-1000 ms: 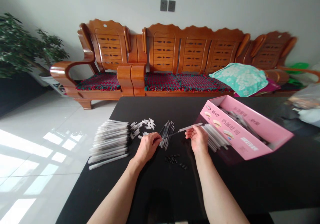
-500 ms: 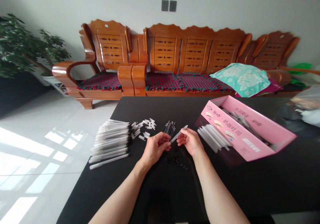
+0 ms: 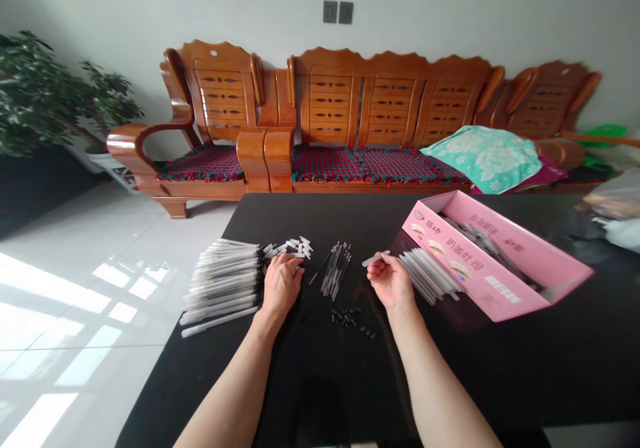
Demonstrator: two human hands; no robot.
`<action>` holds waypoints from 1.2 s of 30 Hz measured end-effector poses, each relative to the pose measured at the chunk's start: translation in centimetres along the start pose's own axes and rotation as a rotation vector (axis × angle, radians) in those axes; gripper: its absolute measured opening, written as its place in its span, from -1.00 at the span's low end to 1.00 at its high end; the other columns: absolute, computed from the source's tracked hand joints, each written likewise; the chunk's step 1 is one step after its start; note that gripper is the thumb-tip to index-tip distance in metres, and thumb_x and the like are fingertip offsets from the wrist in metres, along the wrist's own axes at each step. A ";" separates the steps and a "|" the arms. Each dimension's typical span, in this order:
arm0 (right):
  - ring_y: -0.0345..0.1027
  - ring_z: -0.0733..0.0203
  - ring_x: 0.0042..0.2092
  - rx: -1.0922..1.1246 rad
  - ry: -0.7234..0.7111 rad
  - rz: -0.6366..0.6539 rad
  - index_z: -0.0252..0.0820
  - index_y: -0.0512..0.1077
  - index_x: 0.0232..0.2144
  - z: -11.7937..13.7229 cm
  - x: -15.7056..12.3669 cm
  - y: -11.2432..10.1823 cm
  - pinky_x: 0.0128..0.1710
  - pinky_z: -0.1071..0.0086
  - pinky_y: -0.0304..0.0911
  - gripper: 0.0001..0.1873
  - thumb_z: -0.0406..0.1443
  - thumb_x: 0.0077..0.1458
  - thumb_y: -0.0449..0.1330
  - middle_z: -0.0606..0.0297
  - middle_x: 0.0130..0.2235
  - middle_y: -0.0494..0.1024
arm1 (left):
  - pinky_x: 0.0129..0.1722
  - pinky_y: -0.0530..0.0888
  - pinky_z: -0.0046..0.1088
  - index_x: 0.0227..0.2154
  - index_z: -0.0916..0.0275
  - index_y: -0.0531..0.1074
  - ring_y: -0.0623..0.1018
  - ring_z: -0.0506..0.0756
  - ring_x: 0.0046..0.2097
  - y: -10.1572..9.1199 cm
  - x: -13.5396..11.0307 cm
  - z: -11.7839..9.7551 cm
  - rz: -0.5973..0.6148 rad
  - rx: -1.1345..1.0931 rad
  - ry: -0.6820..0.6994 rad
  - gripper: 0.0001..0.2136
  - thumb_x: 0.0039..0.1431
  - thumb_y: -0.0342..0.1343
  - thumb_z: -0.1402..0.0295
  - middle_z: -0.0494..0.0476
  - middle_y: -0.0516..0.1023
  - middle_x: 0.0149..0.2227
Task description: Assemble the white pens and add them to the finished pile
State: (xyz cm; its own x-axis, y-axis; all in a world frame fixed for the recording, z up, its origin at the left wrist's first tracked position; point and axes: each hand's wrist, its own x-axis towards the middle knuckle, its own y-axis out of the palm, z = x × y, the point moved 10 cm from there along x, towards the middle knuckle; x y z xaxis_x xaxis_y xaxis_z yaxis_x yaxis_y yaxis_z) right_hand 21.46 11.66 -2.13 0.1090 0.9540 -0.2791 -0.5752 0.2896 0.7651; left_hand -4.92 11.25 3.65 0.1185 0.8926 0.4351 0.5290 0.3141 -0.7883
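Observation:
My left hand (image 3: 283, 283) rests over the near part of the loose white pen caps (image 3: 299, 245), fingers bent together around a small white cap that barely shows at the fingertips. My right hand (image 3: 391, 283) is closed on a whitish pen barrel (image 3: 375, 259), whose left end sticks out past the fingers. Between the hands lies a bunch of thin pen refills (image 3: 336, 271) with dark tips. Small black plugs (image 3: 346, 317) lie nearer to me. A row of white pens with black ends (image 3: 220, 285) is left of my left hand; bare white barrels (image 3: 430, 275) lie right of my right hand.
A pink open box (image 3: 480, 278) holding more pen parts stands on the right of the black table (image 3: 320, 381). A plastic bag (image 3: 617, 208) is at the far right. Behind the table are a wooden sofa (image 3: 390, 101) and a turquoise cloth (image 3: 485, 158); a plant (image 3: 65, 95) stands left.
My left hand has left the pen barrel and moved left onto the white caps, uncovering the refills. My right hand has shifted slightly right, still with the barrel, now tilted flatter.

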 end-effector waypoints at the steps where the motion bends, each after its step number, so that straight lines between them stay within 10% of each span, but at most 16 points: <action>1: 0.46 0.25 -0.62 -0.002 -0.002 0.001 -0.30 0.51 -0.51 0.0 0.0 0.0 -0.67 0.48 0.38 -0.89 -0.43 -0.03 0.18 0.26 -0.62 0.56 | 0.01 0.39 -0.18 -0.22 0.22 0.59 0.50 0.23 -0.10 0.1 0.0 0.0 0.002 0.003 0.003 -0.82 0.15 0.13 0.45 0.22 0.55 -0.16; 6: 0.46 0.24 -0.62 -0.001 -0.017 0.001 -0.30 0.51 -0.51 0.1 0.0 0.0 -0.67 0.47 0.38 -0.89 -0.43 -0.03 0.17 0.26 -0.63 0.56 | -0.08 0.42 -0.30 -0.23 0.20 0.59 0.50 0.17 -0.12 -0.3 -0.2 -2.7 0.031 -0.175 0.016 -0.84 0.17 0.15 0.43 0.17 0.57 -0.20; 12: 0.44 0.25 -0.63 0.007 -0.018 -0.025 -0.30 0.51 -0.52 0.2 0.0 -0.2 -0.68 0.48 0.36 -0.85 -0.43 0.00 0.14 0.27 -0.64 0.55 | -0.24 0.39 -0.50 -0.33 0.19 0.60 0.53 0.02 -0.28 2.1 -2.3 -8.7 0.433 -0.475 0.230 -0.89 0.16 0.18 0.44 0.05 0.57 -0.34; 24: 0.46 0.28 -0.61 0.026 -0.013 -0.017 -0.28 0.49 -0.52 0.2 0.3 -0.5 -0.65 0.51 0.38 -0.88 -0.42 0.01 0.17 0.27 -0.63 0.56 | -0.25 0.37 -0.50 -0.33 0.18 0.61 0.52 0.03 -0.28 3.0 -3.8 -9.6 0.594 -0.392 0.327 -0.88 0.13 0.18 0.46 0.06 0.55 -0.32; 36: 0.49 0.24 -0.60 -0.035 -0.021 0.065 -0.26 0.50 -0.49 -0.2 0.3 0.2 -0.65 0.48 0.41 -0.95 -0.39 -0.01 0.24 0.29 -0.61 0.57 | -0.46 0.38 -0.55 -0.27 0.31 0.56 0.43 -0.04 -0.48 3.9 -2.6 -6.3 0.489 -1.182 -0.261 -0.76 0.03 0.28 0.27 0.04 0.50 -0.48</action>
State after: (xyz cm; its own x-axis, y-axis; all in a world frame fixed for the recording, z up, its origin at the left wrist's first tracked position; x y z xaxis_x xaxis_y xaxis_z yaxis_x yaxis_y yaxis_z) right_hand 21.20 11.98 -2.19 0.0869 0.9724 -0.2167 -0.6097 0.2239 0.7603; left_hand 2.10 8.15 2.16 0.4126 0.9108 0.0118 0.9079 -0.4123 0.0751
